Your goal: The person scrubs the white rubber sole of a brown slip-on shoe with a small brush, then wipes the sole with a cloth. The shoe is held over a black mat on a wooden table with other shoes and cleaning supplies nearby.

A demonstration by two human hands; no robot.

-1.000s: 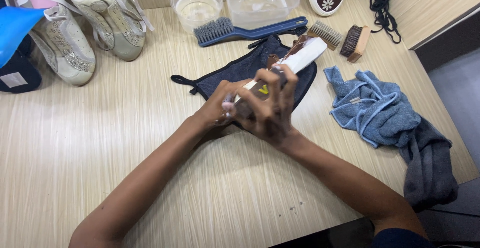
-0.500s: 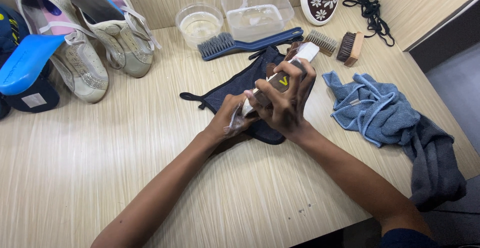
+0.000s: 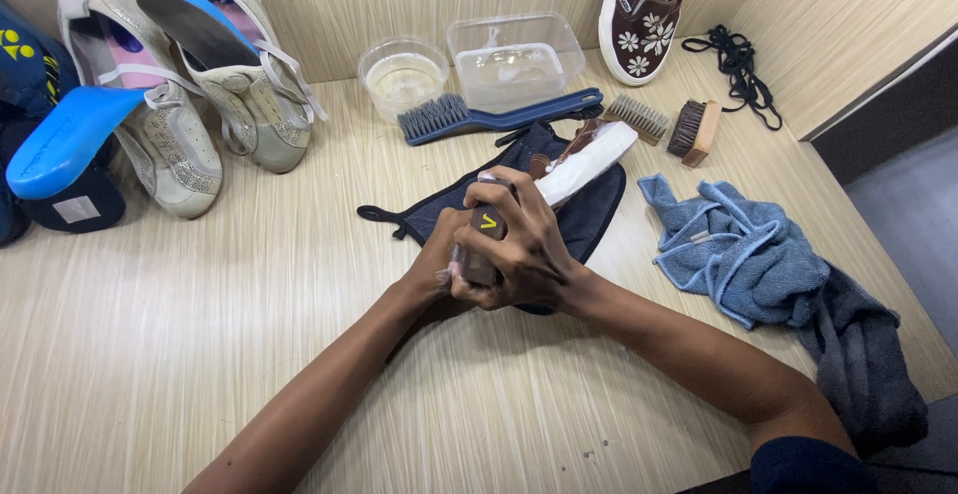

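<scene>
both hands wrap a brown shoe (image 3: 489,240) with a white sole at the middle of the counter (image 3: 180,334), above a dark cloth (image 3: 589,217): right hand (image 3: 524,249) in a closed grip over it, left hand (image 3: 439,259) clutching underneath. a blue towel (image 3: 743,254) lies near the right edge.

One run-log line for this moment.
both hands gripping brown shoe | over dark cloth | blue brush behind | blue towel right

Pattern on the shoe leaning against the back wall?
Dark brown shoe with white flowers and a white sole; head view.
</scene>
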